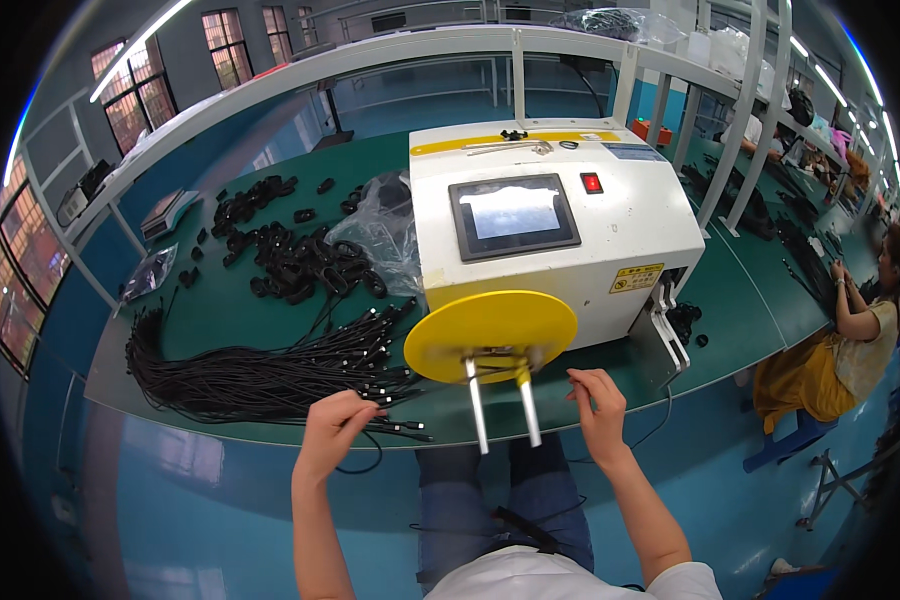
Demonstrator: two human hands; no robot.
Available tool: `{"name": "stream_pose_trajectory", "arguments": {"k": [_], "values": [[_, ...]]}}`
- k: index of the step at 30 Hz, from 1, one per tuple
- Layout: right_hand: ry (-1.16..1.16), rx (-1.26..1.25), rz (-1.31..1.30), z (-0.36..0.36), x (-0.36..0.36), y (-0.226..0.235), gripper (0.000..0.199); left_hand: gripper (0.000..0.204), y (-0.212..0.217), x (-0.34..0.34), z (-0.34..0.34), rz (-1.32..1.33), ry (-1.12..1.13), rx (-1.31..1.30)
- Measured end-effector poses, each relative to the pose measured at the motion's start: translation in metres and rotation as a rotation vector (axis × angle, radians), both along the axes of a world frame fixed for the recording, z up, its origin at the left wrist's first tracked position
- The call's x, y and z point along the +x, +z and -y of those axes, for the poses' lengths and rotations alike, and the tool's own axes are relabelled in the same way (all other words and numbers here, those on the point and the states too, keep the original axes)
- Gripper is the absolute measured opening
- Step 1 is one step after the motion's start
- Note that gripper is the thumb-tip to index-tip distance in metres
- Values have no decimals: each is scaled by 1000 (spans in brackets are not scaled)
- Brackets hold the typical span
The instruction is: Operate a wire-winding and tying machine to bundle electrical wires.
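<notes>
The left hand (338, 418) hangs over the near edge of the green bench (740, 300), fingers pinched narrow on the end of a thin black cable (375, 452); the loose length droops in a small loop below the bench edge, just under the fingers. The right hand (598, 400) is raised at the same edge, to the right of the two metal pins (503, 405), its fingers curled in a loose half-closed pose — whether it pinches a strand of cable cannot be told, as nothing clear shows between the fingertips.

Between the hands, the pins stick out toward the person from a yellow disc (490, 333) mounted on the front of a white winding machine (555, 225), which has a small screen and a red button on its sloped top. The pins' long axes run from the disc toward the person, and the right hand is the nearer to them; the left is a little farther off, on the other side.

Just beyond the left hand, a bundle of straight black cables (250, 375) lies along the near-left part of the bench, its long axis left to right, with the plug ends pointing toward the hand. Farther back sit coiled black cables (290, 255) and a clear plastic bag (380, 225). Another person (850, 340) sits at the bench's right end.
</notes>
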State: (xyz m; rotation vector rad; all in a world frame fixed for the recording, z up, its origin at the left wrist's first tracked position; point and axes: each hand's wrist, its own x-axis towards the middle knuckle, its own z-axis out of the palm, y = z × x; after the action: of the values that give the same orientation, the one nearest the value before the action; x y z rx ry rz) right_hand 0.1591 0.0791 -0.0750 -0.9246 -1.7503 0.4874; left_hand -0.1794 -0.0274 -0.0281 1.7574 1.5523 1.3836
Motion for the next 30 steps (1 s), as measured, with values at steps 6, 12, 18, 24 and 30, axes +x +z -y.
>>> {"name": "stream_pose_trajectory", "arguments": {"k": [6,12,18,24,30], "values": [[-22,-2,0,2,9,2,21,9,40,48,-16,-375,-71,33],[5,-26,-12,10,12,3,22,10,65,71,-12,-605,-59,-61],[73,-57,-17,22,6,12,22,10,56,70,-4,-744,-67,-185],[119,-79,27,29,5,8,21,12,47,123,-4,-626,-239,-101],[218,-218,-46,51,-3,28,22,18,58,148,-18,-843,-152,33]]}}
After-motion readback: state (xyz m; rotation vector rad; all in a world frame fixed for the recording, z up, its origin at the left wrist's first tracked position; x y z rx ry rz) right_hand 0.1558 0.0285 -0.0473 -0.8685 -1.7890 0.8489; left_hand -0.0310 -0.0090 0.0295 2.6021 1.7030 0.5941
